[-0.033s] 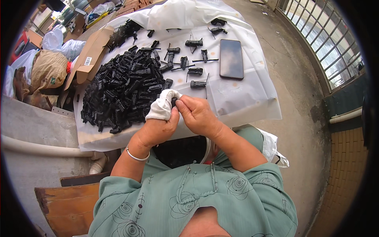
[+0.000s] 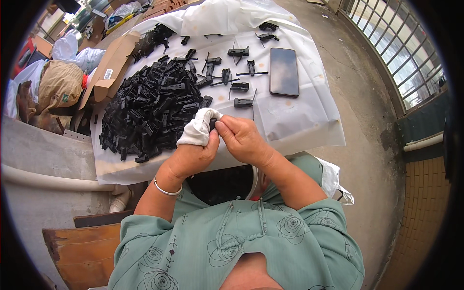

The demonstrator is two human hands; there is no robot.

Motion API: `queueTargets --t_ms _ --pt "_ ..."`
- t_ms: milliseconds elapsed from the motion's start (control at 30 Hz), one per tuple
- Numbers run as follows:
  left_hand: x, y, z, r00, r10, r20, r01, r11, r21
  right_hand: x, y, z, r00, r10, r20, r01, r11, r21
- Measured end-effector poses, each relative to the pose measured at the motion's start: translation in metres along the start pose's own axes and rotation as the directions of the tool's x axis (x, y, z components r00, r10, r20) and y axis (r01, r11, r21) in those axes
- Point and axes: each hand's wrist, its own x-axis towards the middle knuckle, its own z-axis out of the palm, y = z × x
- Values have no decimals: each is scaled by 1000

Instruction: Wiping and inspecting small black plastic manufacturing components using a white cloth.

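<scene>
Over the near edge of the table, both of my hands meet at a small black plastic part point(image 2: 212, 124). My left hand point(image 2: 195, 157) is closed round it, with a white cloth point(image 2: 193, 131) wrapped over the fingers. My right hand point(image 2: 245, 138) pinches the part between thumb and forefinger from the right side; most of the part is hidden by cloth and fingers. Just beyond my left hand lies a big heap of similar black parts point(image 2: 150, 108). Several separate black pieces with thin stems, one of them a black clip-like piece point(image 2: 243, 102), lie to its right.
A phone point(image 2: 284, 72) lies on the white plastic sheet point(image 2: 304, 121) covering the table. An open cardboard box point(image 2: 104, 89) stands at the left edge, near bags point(image 2: 60, 82). Between my knees is a round bucket point(image 2: 254, 182) with dark contents. A barred railing point(image 2: 386, 43) runs along the right.
</scene>
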Motion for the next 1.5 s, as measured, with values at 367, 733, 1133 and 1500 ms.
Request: queueTargets --t_ms 367,733,1133,1500 --pt "7 -22 -28 917 226 -329 -28 859 511 14 28 -36 985 167 -40 -142 656 -741" --pt "7 -11 20 967 -247 -61 173 816 -552 7 -5 -29 993 -34 111 33 999 8" --pt "-3 -4 21 986 -142 93 164 649 -743 8 2 -20 932 360 45 -358 895 264" --pt "1 -11 11 988 -148 49 140 704 -696 8 -13 -36 950 257 177 -277 955 101"
